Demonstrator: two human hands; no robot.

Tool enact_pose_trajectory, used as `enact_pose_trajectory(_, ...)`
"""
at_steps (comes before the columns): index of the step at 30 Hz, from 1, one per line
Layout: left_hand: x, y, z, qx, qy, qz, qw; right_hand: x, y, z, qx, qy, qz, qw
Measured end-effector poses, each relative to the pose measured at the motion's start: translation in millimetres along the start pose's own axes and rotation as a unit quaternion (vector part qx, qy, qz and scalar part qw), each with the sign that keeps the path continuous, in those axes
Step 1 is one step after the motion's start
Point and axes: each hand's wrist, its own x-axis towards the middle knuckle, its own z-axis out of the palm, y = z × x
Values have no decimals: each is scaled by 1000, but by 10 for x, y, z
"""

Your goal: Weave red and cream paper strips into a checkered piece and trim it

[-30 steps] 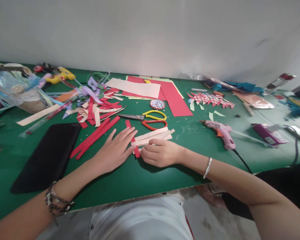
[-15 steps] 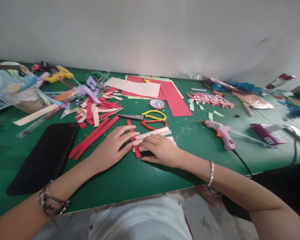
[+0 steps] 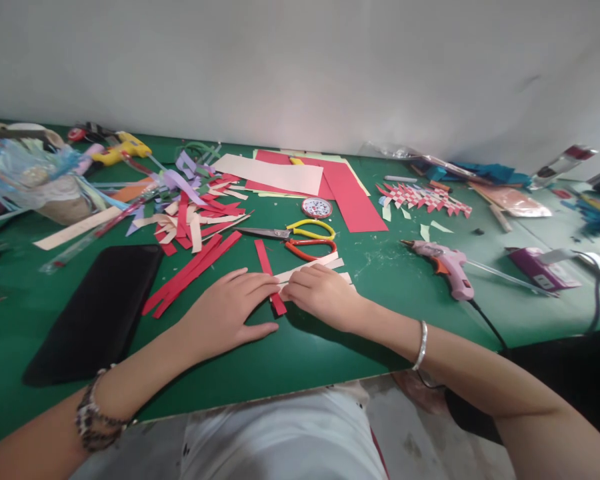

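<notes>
Several cream paper strips (image 3: pixel 335 264) lie side by side on the green table, crossed near their left ends by a red paper strip (image 3: pixel 263 257). My left hand (image 3: pixel 230 308) rests flat with its fingers stretched out, fingertips over the red strip and its thumb apart on the table. Curled over the cream strips, my right hand (image 3: pixel 325 297) has its fingers bent together at the crossing and grips a cream strip there; its fingertips are partly hidden. Just beyond the strips lie scissors (image 3: pixel 310 231) with a yellow and an orange handle loop.
Cut red strips (image 3: pixel 193 273) and a black case (image 3: pixel 97 313) lie left. Red card (image 3: pixel 355 200) and a round pin case (image 3: pixel 317 207) are at the back. A woven red-and-white paper piece (image 3: pixel 425 198), a pink glue gun (image 3: pixel 445 267) and a purple box (image 3: pixel 543 268) are right.
My left hand has slid its fingers closer to the right hand, and its thumb has spread towards me. The right fingers have drawn together on the strips.
</notes>
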Motion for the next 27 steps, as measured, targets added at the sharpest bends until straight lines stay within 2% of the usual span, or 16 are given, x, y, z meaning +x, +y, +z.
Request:
enact_pose_trajectory(4, 73, 55, 30, 10, 41, -12, 999, -10, -2, 13, -38, 49, -30, 998)
enact_pose_trajectory(7, 90, 79, 46, 18, 69, -22, 997, -2, -6, -2, -41, 54, -31, 997)
enact_pose_trajectory(16, 67, 21, 66, 23, 96, -15, 995, 14, -62, -137, 61, -37, 73, 995)
enact_pose_trajectory(21, 54, -42, 76, 23, 97, 6, 995, -26, -63, -108, -50, -70, 37, 996)
enact_pose_trajectory(23, 34, -88, 77, 19, 79, 19, 997, -51, -48, -81, -92, -42, 0, 995)
enact_pose_trajectory(27, -21, -174, 65, 0, 12, 42, 999, -89, 2, -64, -133, 76, -87, 984)
